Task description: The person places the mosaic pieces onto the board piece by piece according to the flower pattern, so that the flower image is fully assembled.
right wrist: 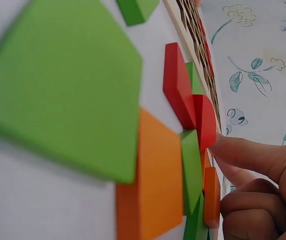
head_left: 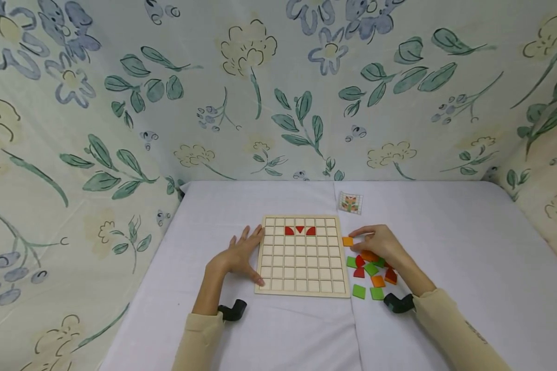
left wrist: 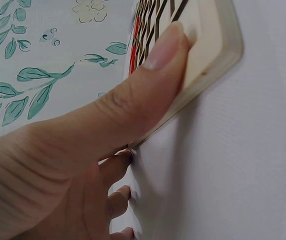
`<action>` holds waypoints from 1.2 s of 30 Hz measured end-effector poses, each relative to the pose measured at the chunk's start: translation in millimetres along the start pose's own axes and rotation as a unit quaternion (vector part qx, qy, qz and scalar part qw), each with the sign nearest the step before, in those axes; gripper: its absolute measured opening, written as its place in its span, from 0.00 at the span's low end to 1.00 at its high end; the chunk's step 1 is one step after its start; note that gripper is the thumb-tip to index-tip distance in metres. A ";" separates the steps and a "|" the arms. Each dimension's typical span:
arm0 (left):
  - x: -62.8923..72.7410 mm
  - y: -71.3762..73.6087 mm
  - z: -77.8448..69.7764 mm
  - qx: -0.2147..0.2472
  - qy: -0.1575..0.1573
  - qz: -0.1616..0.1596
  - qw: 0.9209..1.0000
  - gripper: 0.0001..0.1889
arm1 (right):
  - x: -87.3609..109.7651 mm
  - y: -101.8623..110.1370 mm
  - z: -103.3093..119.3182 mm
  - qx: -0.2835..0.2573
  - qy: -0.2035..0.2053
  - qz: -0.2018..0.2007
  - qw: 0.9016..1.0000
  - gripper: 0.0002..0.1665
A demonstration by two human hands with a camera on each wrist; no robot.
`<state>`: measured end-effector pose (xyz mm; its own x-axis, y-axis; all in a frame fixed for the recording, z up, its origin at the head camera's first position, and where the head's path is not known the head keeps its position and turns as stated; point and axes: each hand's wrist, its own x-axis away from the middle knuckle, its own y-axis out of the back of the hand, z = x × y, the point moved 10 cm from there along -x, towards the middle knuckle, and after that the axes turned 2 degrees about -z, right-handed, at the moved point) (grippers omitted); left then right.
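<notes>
A square wooden grid board (head_left: 300, 294) lies on the white cloth, with two red quarter-round tiles (head_left: 289, 231) and a small red triangle tile (head_left: 299, 229) between them in an upper row. My left hand (head_left: 235, 257) is spread along the board's left side; its thumb (left wrist: 165, 50) rests on the near corner of the frame, fingertips at the edge. Just right of the board, my right hand (head_left: 377, 242) pinches an orange square tile (head_left: 347, 241) between thumb and forefinger. The wrist view hides that tile behind the heap; the other fingers are curled.
Under and below my right hand is a loose heap of green tiles (head_left: 359, 291), red tiles (head_left: 359, 272) and orange tiles (head_left: 378, 281), some overlapping. A small pattern card (head_left: 350, 203) lies beyond the board's upper right corner. Floral cloth (head_left: 255, 103) hangs behind the table.
</notes>
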<state>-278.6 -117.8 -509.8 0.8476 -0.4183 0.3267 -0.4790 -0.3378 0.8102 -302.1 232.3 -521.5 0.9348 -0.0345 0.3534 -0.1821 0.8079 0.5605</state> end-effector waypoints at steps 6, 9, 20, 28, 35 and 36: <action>0.3 0.1 -0.5 0.001 -0.001 0.000 1.000 0.76 | 0.1 3.3 -0.8 0.000 -0.001 -0.003 1.000 0.25; 0.2 0.3 -0.3 0.002 0.000 0.001 1.000 0.76 | -1.3 2.8 0.3 0.007 0.005 -0.003 1.000 0.25; -0.5 1.1 -0.7 0.003 -0.002 -0.002 1.000 0.76 | -3.3 1.2 3.2 0.010 0.021 0.009 1.000 0.26; -1.1 0.7 -1.4 0.002 -0.001 -0.002 1.000 0.76 | -4.0 2.5 4.5 0.015 0.027 0.007 0.999 0.24; 0.3 1.7 -1.9 0.004 0.001 -0.002 1.000 0.76 | -3.6 1.8 18.7 0.006 0.040 -0.005 0.999 0.24; 0.2 1.9 -2.2 0.005 0.000 -0.003 1.000 0.76 | -3.2 0.0 22.5 0.007 0.044 -0.003 0.999 0.25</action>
<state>-278.8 -116.6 -507.1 0.8500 -0.4169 0.3220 -0.4765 -0.3479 0.8074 -312.0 219.2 -505.8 0.9591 0.0135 0.2827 -0.1801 0.7997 0.5728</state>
